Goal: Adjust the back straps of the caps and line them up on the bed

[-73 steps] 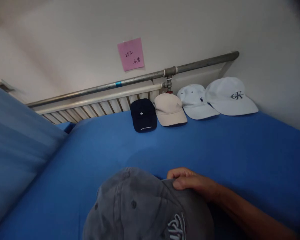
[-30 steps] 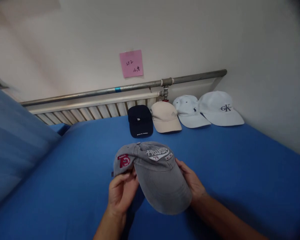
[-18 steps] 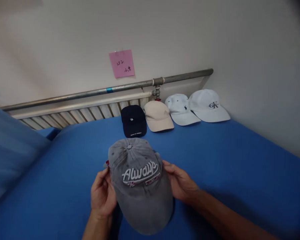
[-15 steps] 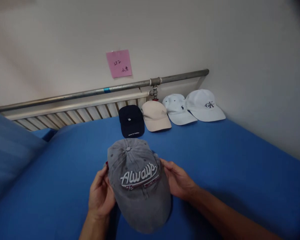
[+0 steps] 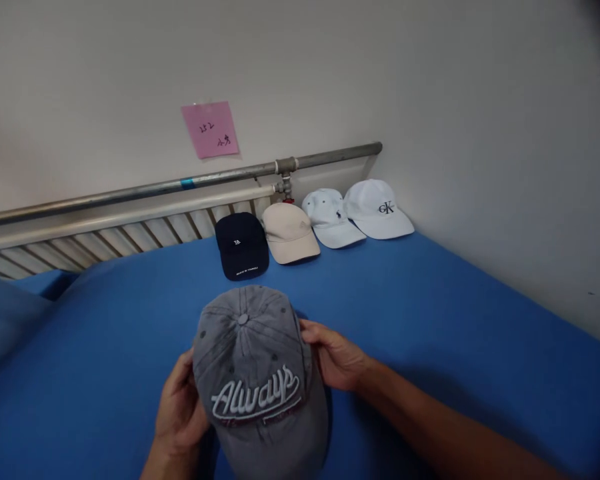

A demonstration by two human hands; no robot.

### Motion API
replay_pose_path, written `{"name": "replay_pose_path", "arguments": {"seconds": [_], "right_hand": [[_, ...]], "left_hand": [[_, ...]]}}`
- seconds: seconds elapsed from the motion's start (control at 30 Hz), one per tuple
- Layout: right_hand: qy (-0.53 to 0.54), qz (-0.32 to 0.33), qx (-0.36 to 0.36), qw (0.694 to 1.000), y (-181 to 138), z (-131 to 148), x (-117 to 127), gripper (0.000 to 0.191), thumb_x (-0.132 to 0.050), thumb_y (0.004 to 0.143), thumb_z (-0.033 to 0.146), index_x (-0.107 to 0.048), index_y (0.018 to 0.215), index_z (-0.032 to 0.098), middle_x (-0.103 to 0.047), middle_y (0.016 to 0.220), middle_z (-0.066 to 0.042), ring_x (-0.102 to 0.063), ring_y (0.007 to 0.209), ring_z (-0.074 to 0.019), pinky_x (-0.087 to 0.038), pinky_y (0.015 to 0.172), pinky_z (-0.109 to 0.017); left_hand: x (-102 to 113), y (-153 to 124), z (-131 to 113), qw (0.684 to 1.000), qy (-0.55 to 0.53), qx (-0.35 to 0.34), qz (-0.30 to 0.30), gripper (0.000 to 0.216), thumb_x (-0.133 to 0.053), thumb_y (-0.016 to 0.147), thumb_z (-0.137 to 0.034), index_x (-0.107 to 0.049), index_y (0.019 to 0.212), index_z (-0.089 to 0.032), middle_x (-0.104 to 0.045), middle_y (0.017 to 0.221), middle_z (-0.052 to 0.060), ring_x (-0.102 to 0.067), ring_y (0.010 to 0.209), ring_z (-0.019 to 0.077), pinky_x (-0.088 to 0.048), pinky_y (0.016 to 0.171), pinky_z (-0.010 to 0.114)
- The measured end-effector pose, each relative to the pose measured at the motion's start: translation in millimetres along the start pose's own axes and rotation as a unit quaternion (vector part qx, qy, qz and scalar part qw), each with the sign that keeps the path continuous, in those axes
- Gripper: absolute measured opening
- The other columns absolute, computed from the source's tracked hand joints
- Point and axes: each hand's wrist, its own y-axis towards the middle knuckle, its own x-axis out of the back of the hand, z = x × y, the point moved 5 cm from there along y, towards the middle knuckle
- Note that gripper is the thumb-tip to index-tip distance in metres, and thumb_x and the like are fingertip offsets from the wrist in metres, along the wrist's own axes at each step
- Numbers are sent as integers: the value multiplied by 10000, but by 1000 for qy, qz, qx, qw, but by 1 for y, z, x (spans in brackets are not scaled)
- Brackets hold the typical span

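A grey washed cap point(image 5: 257, 373) with white "Always" lettering is held over the blue bed sheet point(image 5: 430, 313), its brim toward me. My left hand point(image 5: 180, 413) grips its left side and my right hand point(image 5: 336, 357) grips its right side, fingers curled round the crown. At the far edge of the bed lies a row of caps: a navy cap point(image 5: 241, 245), a beige cap point(image 5: 289, 232), a pale blue cap point(image 5: 330, 217) and a white cap point(image 5: 376, 209) with a dark logo.
A metal pipe point(image 5: 180, 183) and a radiator point(image 5: 105, 233) run along the wall behind the bed. A pink note point(image 5: 210, 129) sticks on the wall above them. A blue pillow or fold point(image 5: 5, 313) lies at the left. The wall corner closes the right side.
The grey cap came up from my lap, my left hand joined the right on it, and it was turned so the lettering faces me. The view has shifted right.
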Motion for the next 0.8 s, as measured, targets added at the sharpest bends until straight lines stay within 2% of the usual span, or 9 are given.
{"name": "replay_pose_path", "arguments": {"seconds": [0.1,0.2,0.3,0.37,0.43,0.53,0.63,0.73,0.8], "right_hand": [[33,-37,54,997,3,7,5,206,-608,567,95,-640,758,166,-679,683,37,-607,642,-106,-441,664,-226],[89,-90,95,987,7,11,16,140,-590,599,85,-604,705,173,-659,635,56,-599,619,-94,-443,669,-215],[129,-131,103,977,10,11,26,98,-573,630,82,-579,666,174,-640,590,59,-581,568,-86,-433,638,-208],[142,-137,91,976,11,10,29,76,-567,656,104,-588,678,174,-639,585,52,-576,554,-94,-434,640,-222],[147,-129,80,977,11,9,28,37,-575,704,164,-609,716,172,-655,615,38,-598,598,-116,-448,706,-255],[144,-100,59,983,10,7,23,150,-560,782,288,-643,812,166,-695,710,0,-647,762,-168,-441,854,-324],[134,-64,-19,989,8,-1,14,285,-534,812,385,-660,915,151,-724,839,-53,-650,934,-217,-409,946,-383],[129,-73,-105,983,4,-11,11,344,-560,785,441,-668,904,137,-729,892,-86,-639,1002,-234,-395,982,-392],[128,-88,-105,982,2,-11,12,314,-588,761,415,-671,872,133,-732,867,-87,-641,1002,-232,-397,985,-382]], "left_hand": [[6,7,0,999,-15,-23,-33,420,-364,898,-85,-770,801,-130,-762,799,82,-732,754,197,-495,959,316],[11,14,0,998,-39,-43,-14,419,-346,903,-88,-761,877,-136,-761,850,89,-730,796,197,-539,884,287],[16,20,-2,997,-52,-62,-12,422,-333,902,-94,-746,949,-159,-758,908,77,-723,841,189,-569,795,246],[19,21,-1,995,-44,-67,-54,415,-333,908,-108,-745,937,-158,-762,879,73,-728,808,190,-580,743,235],[20,20,2,992,-30,-62,-107,415,-333,922,-130,-747,889,-141,-763,829,79,-733,739,198,-592,689,248],[15,14,6,987,-27,-53,-149,457,-318,939,-151,-754,804,-138,-759,751,74,-728,660,195,-597,655,258],[8,10,8,992,-30,-46,-116,520,-274,943,-142,-769,784,-153,-758,748,71,-731,694,190,-589,660,227],[4,9,10,999,-27,-19,-17,524,-263,934,-115,-778,844,-155,-758,840,76,-730,772,184,-570,774,230],[6,10,10,1000,-21,-8,19,486,-293,929,-111,-775,886,-157,-755,884,70,-726,810,181,-539,864,247]]}}
